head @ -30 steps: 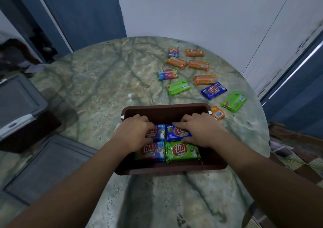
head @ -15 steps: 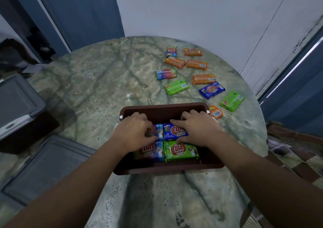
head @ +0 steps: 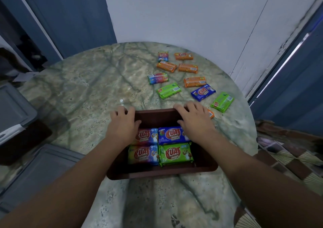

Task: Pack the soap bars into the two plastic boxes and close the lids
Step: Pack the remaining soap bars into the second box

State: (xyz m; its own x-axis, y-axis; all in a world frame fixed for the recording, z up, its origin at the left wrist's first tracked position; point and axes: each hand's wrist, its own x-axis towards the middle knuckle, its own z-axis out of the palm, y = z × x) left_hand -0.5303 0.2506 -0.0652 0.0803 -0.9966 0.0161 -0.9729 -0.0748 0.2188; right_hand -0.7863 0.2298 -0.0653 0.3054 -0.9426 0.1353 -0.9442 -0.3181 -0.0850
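On the round marble worktop [head: 83, 95], both hands grip the far rim of a brown plastic box [head: 162, 172].

The left hand [head: 122, 123] curls over the box's far-left corner at 11 o'clock, the right hand [head: 194, 121] over its far-right corner at 1 o'clock. Four wrapped soap bars [head: 175, 153] lie flat inside, two by two. Loose soap bars [head: 168, 90] are scattered toward 1 o'clock, apart from the box. A grey lid [head: 40, 172] lies at 8 o'clock.
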